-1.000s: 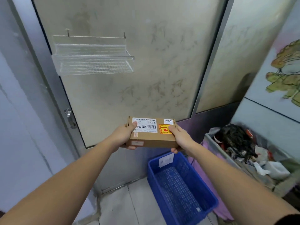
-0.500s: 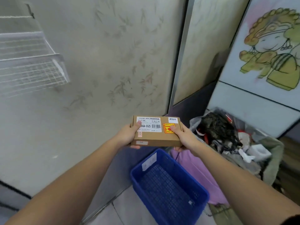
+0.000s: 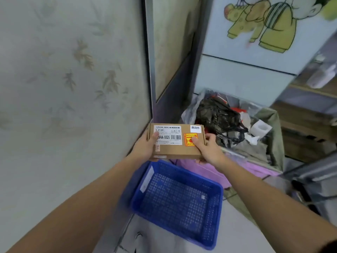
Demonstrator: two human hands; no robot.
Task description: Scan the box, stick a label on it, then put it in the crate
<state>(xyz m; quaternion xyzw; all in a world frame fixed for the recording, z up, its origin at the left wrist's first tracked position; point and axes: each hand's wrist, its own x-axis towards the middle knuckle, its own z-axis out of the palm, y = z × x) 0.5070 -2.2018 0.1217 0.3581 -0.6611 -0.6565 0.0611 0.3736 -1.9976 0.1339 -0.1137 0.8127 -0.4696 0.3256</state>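
Both hands are wrapped round the box (image 3: pixel 176 141), left hand (image 3: pixel 145 146) on its left end, right hand (image 3: pixel 209 148) on its right, thumbs pressed on top. Compared with a second ago, the box is now held just above the far rim of the blue crate (image 3: pixel 177 203), closer to the bin bag (image 3: pixel 228 123) beyond it. Stickers are already on, so dropping it in is probably all that's left.

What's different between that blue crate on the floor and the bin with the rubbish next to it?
The blue crate is rigid perforated plastic and looks empty; the rubbish bin is bag-lined and heaped with crumpled waste. The crate sits low and shallow; the bin stands taller. Both are open-topped and stand on the floor.
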